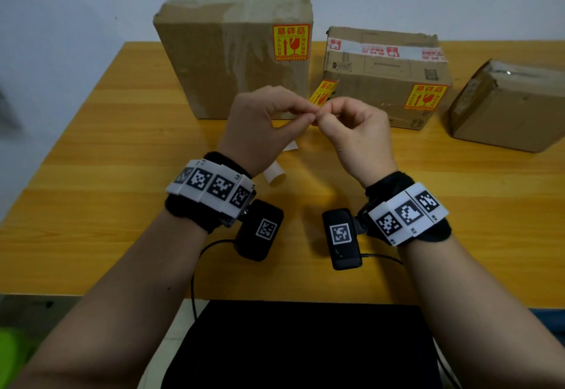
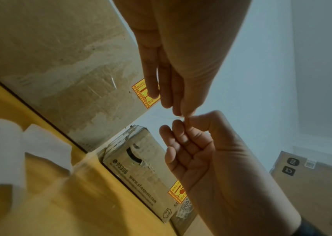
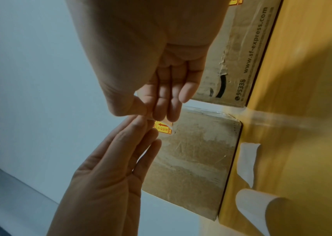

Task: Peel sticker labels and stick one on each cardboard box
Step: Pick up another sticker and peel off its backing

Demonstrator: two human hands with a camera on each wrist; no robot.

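Note:
Three cardboard boxes stand at the back of the table. The large box (image 1: 226,52) (image 3: 193,159) bears a yellow label (image 1: 291,42), and so does the middle box (image 1: 376,76) (image 2: 136,172), whose label (image 1: 425,97) is on its front. I see no label on the right box (image 1: 507,107). My left hand (image 1: 308,117) (image 2: 178,111) and right hand (image 1: 321,113) (image 3: 151,117) meet in front of the boxes, above the table. Both pinch the lower edge of a loose yellow sticker label (image 1: 323,92) (image 3: 164,127), which sticks up between them. Whether its backing is still attached is hidden.
White curled backing papers (image 1: 275,173) (image 3: 248,159) lie on the yellow wooden table (image 1: 107,144) under my left wrist. A pale wall rises behind the boxes. Cables run from the wrist cameras over the near table edge.

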